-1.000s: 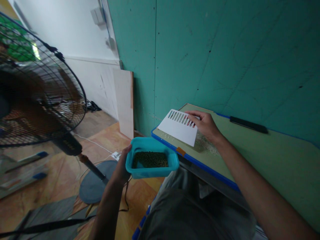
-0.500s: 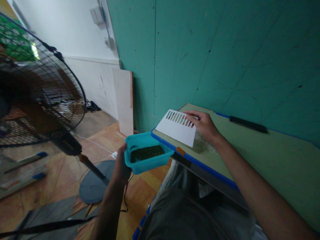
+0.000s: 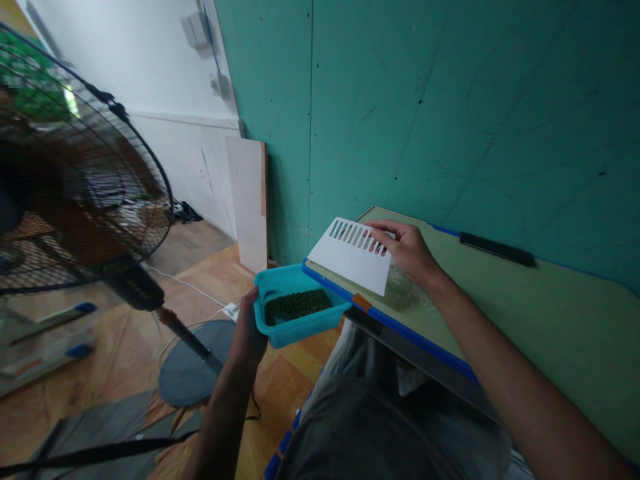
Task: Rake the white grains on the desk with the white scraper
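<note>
My left hand (image 3: 251,327) grips the near-left end of a turquoise plastic tub (image 3: 305,330), just below the table's left corner. Small dark green beans or pellets (image 3: 300,305) lie in the tub; I cannot tell which. Between the thumb and fingers of my right hand (image 3: 403,247) is a white slotted scraper (image 3: 350,264), tilted over the corner of the pale green tabletop (image 3: 505,300). Pale crumbs or grains (image 3: 413,288) are scattered on the tabletop beneath the right hand. The tub's far side tucks against the blue table edge (image 3: 325,281).
A large standing fan (image 3: 135,287) is on my left, its round base (image 3: 187,373) on the floor. A green wall (image 3: 425,120) rises behind the table. A dark bar (image 3: 497,249) lies along the table's back edge. A white board (image 3: 247,200) leans by the wall.
The tub has shifted slightly to the right in my left hand, closer under the table corner. The scraper has moved slightly left, toward the edge.
</note>
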Demonstrator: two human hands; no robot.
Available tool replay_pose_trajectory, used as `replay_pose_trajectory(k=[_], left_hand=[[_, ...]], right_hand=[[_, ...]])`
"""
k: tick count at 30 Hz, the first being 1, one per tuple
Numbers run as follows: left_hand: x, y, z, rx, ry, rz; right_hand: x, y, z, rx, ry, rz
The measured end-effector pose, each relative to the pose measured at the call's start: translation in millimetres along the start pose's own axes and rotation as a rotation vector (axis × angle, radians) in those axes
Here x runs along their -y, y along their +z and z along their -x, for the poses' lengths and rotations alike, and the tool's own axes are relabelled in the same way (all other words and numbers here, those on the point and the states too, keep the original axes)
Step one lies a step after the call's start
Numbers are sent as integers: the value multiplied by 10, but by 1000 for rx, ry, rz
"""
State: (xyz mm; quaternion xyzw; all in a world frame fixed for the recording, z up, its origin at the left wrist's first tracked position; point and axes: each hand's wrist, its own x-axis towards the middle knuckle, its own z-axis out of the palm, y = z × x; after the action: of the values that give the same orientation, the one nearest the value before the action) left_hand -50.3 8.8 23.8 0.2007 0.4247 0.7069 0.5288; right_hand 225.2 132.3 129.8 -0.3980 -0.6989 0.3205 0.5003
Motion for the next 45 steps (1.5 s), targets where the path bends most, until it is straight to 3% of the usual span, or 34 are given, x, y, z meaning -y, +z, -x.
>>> replay_pose_trajectory(k=[8, 29, 45], left_hand=[[39, -30, -2, 81, -11, 19], [17, -31, 1, 127, -22, 23], [-6, 6, 38, 82, -28, 10]], right_hand=[[0, 5, 2, -9, 7, 32], [158, 27, 88, 77, 74, -45], [309, 36, 164, 158, 88, -119]])
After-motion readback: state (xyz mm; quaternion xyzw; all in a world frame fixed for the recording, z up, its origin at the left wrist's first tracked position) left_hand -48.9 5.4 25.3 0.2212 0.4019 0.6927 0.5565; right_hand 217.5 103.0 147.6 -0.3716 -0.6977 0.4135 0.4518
